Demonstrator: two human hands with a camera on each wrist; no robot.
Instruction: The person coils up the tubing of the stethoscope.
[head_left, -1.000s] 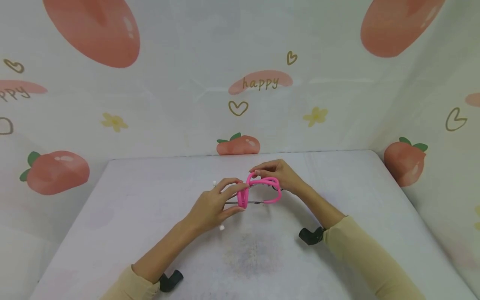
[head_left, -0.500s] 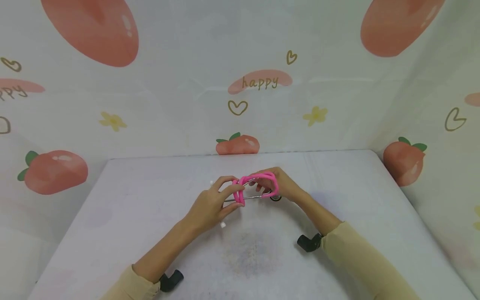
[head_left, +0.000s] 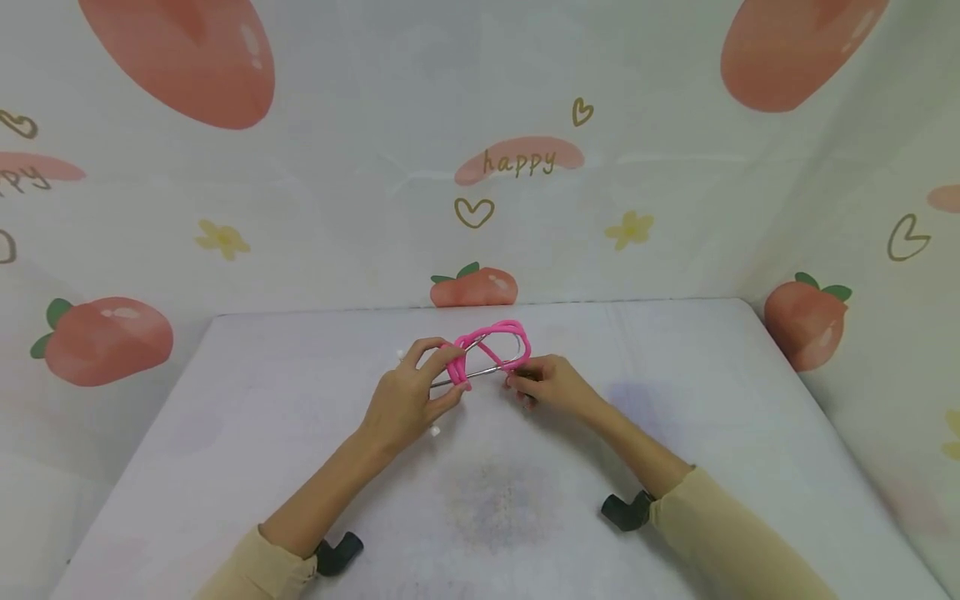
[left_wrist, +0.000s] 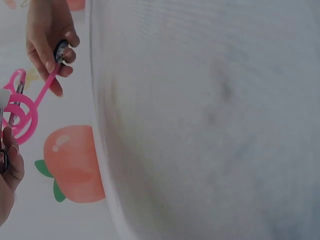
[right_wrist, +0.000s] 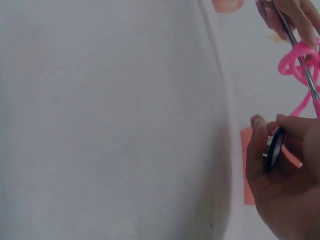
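Over the middle of the table both hands hold a stethoscope with pink tubing (head_left: 516,327) and metal ear tubes (head_left: 486,372). My left hand (head_left: 401,404) grips the bundle where the pink tube wraps round the metal tubes, its thumb below and fingers above. White ear tips (head_left: 434,431) stick out past that hand. At the tube's other end, my right hand (head_left: 558,385) pinches near the black-rimmed chest piece (right_wrist: 274,149), which sits among its curled fingers in the right wrist view. A pink length of tube (left_wrist: 46,90) runs taut between the hands in the left wrist view.
The white-covered table (head_left: 495,508) has a greyish smudge near its middle. Behind it hangs a white cloth (head_left: 360,225) printed with peaches, hearts and flowers. Black angled pieces (head_left: 626,511) stick out at both sleeve cuffs.
My right hand has come from behind the pink loop round to its near side, lower down, with the chest piece. The left hand has shifted left and slightly up, carrying the bundle.
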